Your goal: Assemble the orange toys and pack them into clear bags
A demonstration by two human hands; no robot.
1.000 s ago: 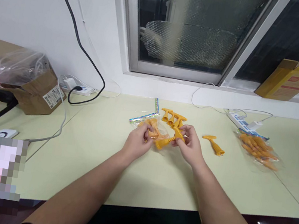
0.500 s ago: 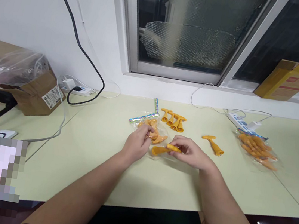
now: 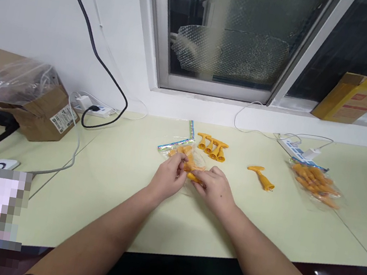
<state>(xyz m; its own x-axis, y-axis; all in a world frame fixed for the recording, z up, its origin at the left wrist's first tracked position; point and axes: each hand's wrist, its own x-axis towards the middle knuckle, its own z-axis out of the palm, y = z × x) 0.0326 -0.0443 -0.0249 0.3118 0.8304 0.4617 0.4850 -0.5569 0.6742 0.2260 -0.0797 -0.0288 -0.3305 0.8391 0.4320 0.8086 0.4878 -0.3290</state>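
Observation:
My left hand (image 3: pixel 167 179) pinches the mouth of a clear plastic bag (image 3: pixel 184 155) that holds several orange trumpet-shaped plastic pieces. My right hand (image 3: pixel 214 189) grips one orange piece (image 3: pixel 194 177), its tip at the bag's opening; most of it is hidden under my fingers. Both hands meet over the pale green table (image 3: pixel 121 179). Beyond the bag, a row of loose orange pieces (image 3: pixel 213 146) lies on the table. A single orange piece (image 3: pixel 262 177) lies to the right.
A second full bag of orange pieces (image 3: pixel 315 184) sits far right by a white power strip (image 3: pixel 298 151). A cardboard box (image 3: pixel 42 114) with a plastic bag is at left, another power strip (image 3: pixel 95 108) with a black cable behind. A yellow box (image 3: pixel 353 97) rests on the windowsill.
My right hand has brought the orange piece down and left, from held up between both hands to the mouth of the bag. My left hand has stayed on the bag.

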